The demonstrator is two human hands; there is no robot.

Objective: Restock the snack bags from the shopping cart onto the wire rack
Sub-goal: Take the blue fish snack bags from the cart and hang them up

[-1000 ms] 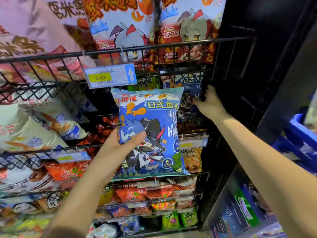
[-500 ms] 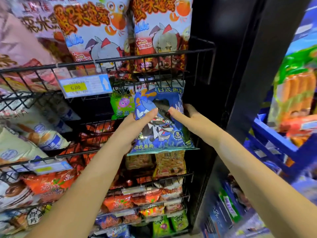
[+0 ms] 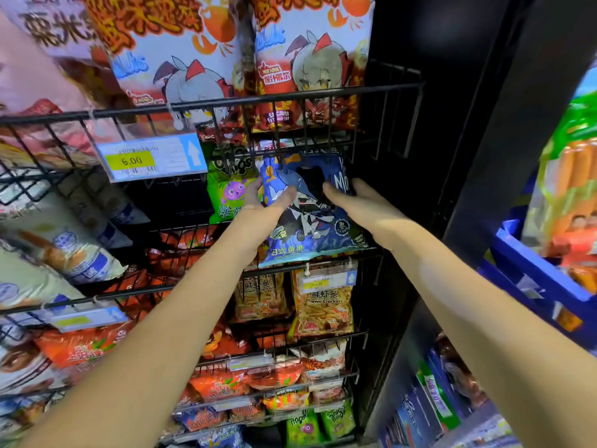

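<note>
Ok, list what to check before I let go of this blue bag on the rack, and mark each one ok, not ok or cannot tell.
1. Left hand grips the blue bag, thumb on its front: ok.
2. Right hand holds the bag's right side: ok.
3. Bag's top tucked behind the wires of the wire rack: ok.
4. Bag's bottom inside the front rail: not ok; it seems to hang over the rail.
5. Room behind the bag: cannot tell, hidden.
6. Green bag beside it upright: ok.
</note>
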